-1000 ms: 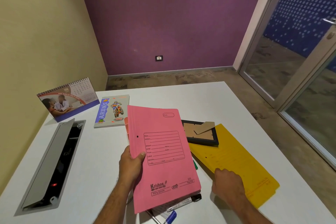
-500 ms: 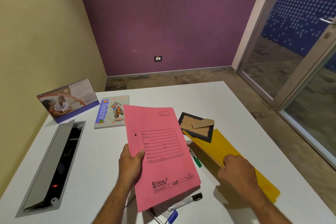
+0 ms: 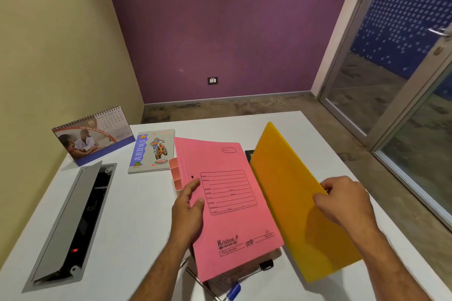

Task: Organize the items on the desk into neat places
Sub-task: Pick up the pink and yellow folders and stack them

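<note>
My left hand (image 3: pixel 188 210) grips the left edge of a pink file folder (image 3: pixel 232 205), held tilted above the white desk (image 3: pixel 137 227). My right hand (image 3: pixel 347 200) holds the right edge of a yellow folder (image 3: pixel 288 193), lifted off the desk and tilted up beside the pink one. A black picture frame (image 3: pixel 248 155) shows only as a corner behind the folders. Under the pink folder lie a black marker (image 3: pixel 266 265), a blue pen (image 3: pixel 233 291) and some papers. A pink organizer (image 3: pixel 176 173) peeks out at the pink folder's left edge.
A desk calendar (image 3: pixel 93 134) stands at the back left, with a notebook (image 3: pixel 152 150) lying next to it. An open grey cable hatch (image 3: pixel 71 222) is set into the desk's left side. A glass door (image 3: pixel 403 76) is on the right.
My right hand has raised the yellow folder off the desk and swung it up toward the pink folder; it now hides most of the picture frame. The pink folder has stayed in my left hand.
</note>
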